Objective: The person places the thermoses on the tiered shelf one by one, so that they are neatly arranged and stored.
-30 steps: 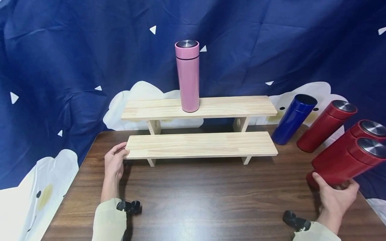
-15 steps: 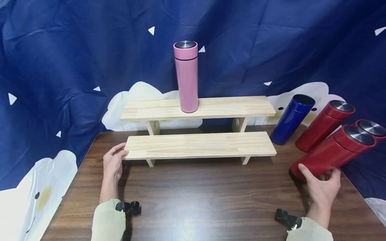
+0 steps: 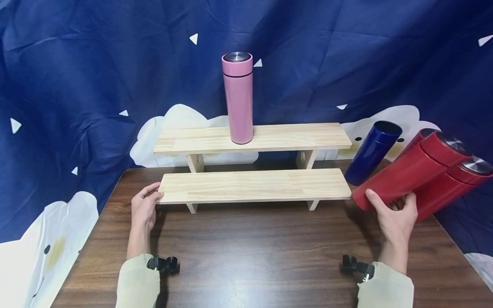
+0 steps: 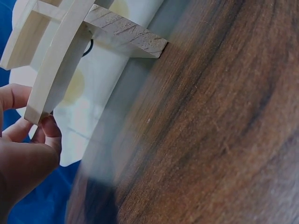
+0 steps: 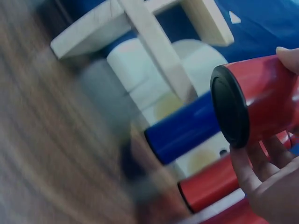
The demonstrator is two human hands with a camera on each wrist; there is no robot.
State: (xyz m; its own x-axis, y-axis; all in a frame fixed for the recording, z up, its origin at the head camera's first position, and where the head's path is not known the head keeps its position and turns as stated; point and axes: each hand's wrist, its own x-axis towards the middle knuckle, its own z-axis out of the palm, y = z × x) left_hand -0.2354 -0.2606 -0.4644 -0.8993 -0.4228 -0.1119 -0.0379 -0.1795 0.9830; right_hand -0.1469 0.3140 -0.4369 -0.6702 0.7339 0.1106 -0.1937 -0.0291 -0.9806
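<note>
The person has long, pale sleeves, a creamy colour with a little bit of green. In the head view, the left sleeve (image 3: pixel 138 282) is near 7 o'clock and the right sleeve (image 3: pixel 386 287) is between 4 and 5 o'clock. The cloth looks plain, soft and a bit loose. Each arm has a black strap: the left strap (image 3: pixel 153 263) and the right strap (image 3: pixel 366 269). A small, round-ended black camera sits on each one. The left camera (image 3: pixel 172 265) sticks out toward 3 o'clock, and the right camera (image 3: pixel 349 263) toward 10 o'clock. The left hand (image 3: pixel 144 208) and right hand (image 3: pixel 396 219) are bare.
</note>
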